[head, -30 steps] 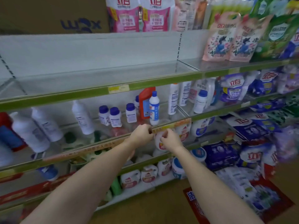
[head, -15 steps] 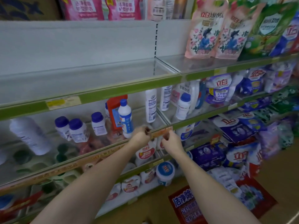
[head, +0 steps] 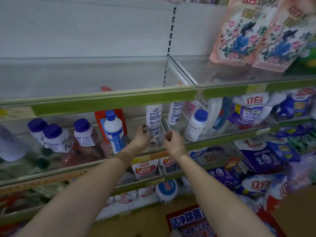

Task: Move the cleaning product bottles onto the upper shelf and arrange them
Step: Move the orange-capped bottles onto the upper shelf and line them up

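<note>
On the middle glass shelf stands a tall white bottle [head: 153, 119], its top hidden behind the green rim of the upper shelf [head: 119, 100]. My left hand [head: 142, 135] curls round the lower left of this bottle. My right hand [head: 172, 140] hovers just right of it, by a glass divider [head: 165, 124], with loosely curled fingers that hold nothing. A blue-capped white bottle [head: 113, 131] and an orange-red bottle [head: 124, 120] stand to the left. A second tall white bottle [head: 175, 112] and a blue-capped bottle [head: 196, 125] stand to the right.
Small purple-capped jars [head: 83, 132] sit further left on the middle shelf. Pink floral pouches [head: 239, 31] lean on the right section of the upper shelf. Lower shelves hold white tubs [head: 145, 167] and blue detergent bags [head: 266, 156]. A red floor sticker [head: 188, 223] lies below.
Both hands left the middle shelf's front edge and reached in over it. My left hand arrived at the tall white bottle. The view moved closer and tilted right.
</note>
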The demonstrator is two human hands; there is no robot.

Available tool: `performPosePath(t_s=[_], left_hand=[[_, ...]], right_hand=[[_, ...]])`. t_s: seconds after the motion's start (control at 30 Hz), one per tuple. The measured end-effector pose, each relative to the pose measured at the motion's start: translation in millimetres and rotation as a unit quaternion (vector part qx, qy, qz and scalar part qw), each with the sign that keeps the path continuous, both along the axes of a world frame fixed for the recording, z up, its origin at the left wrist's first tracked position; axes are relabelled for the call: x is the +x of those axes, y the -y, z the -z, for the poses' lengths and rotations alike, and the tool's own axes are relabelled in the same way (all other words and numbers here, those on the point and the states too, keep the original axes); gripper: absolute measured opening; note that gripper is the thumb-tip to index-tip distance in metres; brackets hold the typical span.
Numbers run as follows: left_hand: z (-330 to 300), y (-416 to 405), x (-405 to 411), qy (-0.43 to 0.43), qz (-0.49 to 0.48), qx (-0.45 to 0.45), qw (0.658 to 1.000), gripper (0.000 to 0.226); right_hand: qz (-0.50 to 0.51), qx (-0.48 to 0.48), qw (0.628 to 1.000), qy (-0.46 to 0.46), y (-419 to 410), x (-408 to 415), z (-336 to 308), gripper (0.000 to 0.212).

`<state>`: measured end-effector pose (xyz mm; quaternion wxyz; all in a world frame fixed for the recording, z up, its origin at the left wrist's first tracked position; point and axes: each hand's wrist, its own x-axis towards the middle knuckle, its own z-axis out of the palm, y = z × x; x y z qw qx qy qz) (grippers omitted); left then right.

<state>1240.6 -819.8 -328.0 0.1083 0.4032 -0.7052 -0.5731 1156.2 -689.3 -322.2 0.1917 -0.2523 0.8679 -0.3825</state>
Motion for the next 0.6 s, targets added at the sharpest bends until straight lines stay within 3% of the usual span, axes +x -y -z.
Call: performPosePath(t_s=[0.23, 0.6], left_hand=[[-19, 11, -36, -0.033, -0.05, -0.049, 0.997, 0.06], [-1, -22, -61, -0.146, -0.201, -0.03, 0.968, 0.044]], right_hand=[[-0.094, -0.011, 0.996, -0.001, 18, -53, 1, 0.016], [-0.225, -0.014, 0.972, 0.058, 0, -89, 17, 0.023]])
